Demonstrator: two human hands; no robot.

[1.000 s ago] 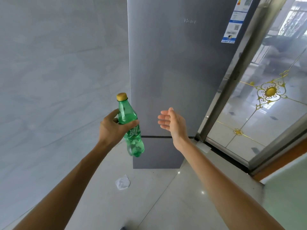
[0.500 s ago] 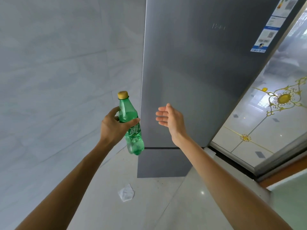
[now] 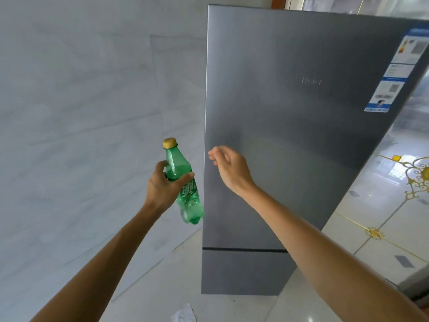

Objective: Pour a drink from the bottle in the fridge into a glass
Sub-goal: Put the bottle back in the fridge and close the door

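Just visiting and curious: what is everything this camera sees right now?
fridge: one, grey, doors shut, centre right
sticker: one strip, blue and white, fridge's upper right
bottle: one, green, gold cap, held left of the fridge
wall: pale grey tiles, left
floor: glossy white tiles, gold ornaments, right
paper scrap: one, white, on the floor, bottom edge
left hand: one, grips the bottle
right hand: one, holds nothing, fingers loosely curled near the fridge's left edge
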